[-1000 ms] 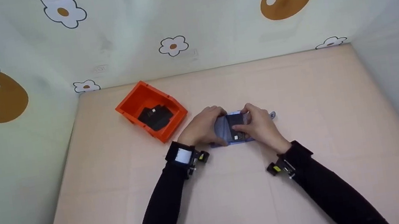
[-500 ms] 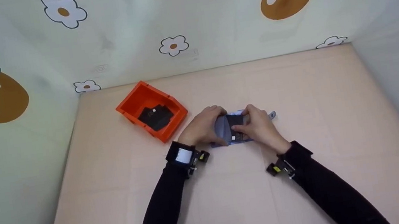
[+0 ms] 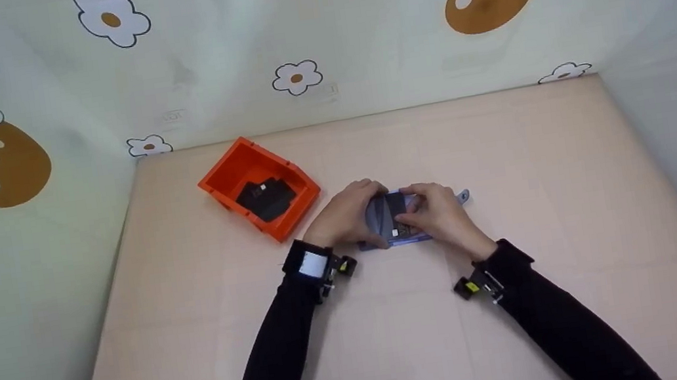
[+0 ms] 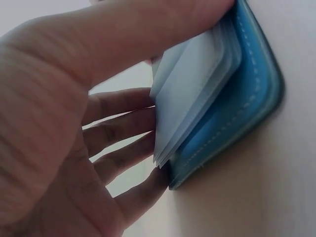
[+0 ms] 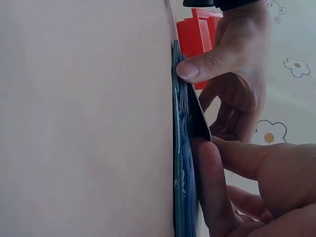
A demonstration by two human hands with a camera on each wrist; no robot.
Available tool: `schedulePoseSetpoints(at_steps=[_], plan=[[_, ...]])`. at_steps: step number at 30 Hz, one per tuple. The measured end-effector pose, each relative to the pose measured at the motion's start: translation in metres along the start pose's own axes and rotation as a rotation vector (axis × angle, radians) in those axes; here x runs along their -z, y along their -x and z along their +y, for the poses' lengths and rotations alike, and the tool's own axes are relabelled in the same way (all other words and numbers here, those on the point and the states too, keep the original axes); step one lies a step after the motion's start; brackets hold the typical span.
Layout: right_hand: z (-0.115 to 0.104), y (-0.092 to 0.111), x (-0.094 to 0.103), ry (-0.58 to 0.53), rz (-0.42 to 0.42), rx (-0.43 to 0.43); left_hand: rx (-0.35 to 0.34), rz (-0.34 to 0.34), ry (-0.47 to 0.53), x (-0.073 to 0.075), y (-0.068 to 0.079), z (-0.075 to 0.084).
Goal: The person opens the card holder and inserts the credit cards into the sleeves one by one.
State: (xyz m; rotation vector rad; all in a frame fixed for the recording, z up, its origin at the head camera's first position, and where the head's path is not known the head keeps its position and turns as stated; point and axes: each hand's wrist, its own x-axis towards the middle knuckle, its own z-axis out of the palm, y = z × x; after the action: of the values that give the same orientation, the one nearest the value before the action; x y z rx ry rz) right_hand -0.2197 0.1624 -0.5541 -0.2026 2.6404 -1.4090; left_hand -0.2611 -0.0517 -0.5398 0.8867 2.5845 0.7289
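Head: two hands (image 3: 347, 215) (image 3: 444, 213), one cardholder (image 3: 378, 219)

I've got hands crowding the card holder (image 3: 377, 216) from both ends: the left hand (image 3: 347, 214) blocks its left side, the right hand (image 3: 442, 210) its right, pinching a black card (image 3: 397, 205) that fills much of the gap between. On the near side I see a broad lane of tabletop (image 3: 393, 341) running up to the holder, walled by the left sleeve (image 3: 275, 351) and right sleeve (image 3: 570, 310), with wrist cameras (image 3: 345, 266) jutting in. Left of and beyond the holder, the orange bin (image 3: 233, 168) blocks a low pass. Straight beyond, there's a strip of tabletop, then the patterned backdrop (image 3: 386, 57). My widest room lies right of the holder, past its strap (image 3: 463, 197).
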Motion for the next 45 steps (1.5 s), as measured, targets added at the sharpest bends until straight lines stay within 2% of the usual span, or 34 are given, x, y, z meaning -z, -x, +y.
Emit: schedulePoseSetpoints(at_steps=[5, 10, 12, 19, 24, 31, 45], plan=[[0.0024, -0.001, 0.0026, -0.039, -0.043, 0.013, 0.013, -0.007, 0.011, 0.0002, 0.0013, -0.0002], [0.0027, -0.0012, 0.0023, -0.067, 0.016, -0.057, 0.019, -0.025, 0.028, 0.0008, 0.0017, -0.0002], [0.0021, -0.001, 0.0015, -0.066, 0.024, -0.06, 0.017, -0.03, 0.028, 0.0011, 0.0013, -0.0002], [-0.0033, 0.0023, -0.0004, -0.02, -0.036, -0.005, 0.008, -0.021, 0.012, 0.0007, -0.0005, -0.0019], [-0.0049, 0.0032, 0.0, -0.044, -0.093, 0.024, 0.022, -0.02, 0.031, 0.0012, -0.0001, -0.0016], [-0.003, 0.0026, 0.0002, -0.055, -0.113, 0.05, 0.03, -0.007, 0.048, 0.0006, 0.0, -0.0028], [-0.0014, 0.0043, -0.0018, 0.013, -0.204, 0.125, 0.008, -0.005, 0.037, -0.001, 0.0, -0.0063]])
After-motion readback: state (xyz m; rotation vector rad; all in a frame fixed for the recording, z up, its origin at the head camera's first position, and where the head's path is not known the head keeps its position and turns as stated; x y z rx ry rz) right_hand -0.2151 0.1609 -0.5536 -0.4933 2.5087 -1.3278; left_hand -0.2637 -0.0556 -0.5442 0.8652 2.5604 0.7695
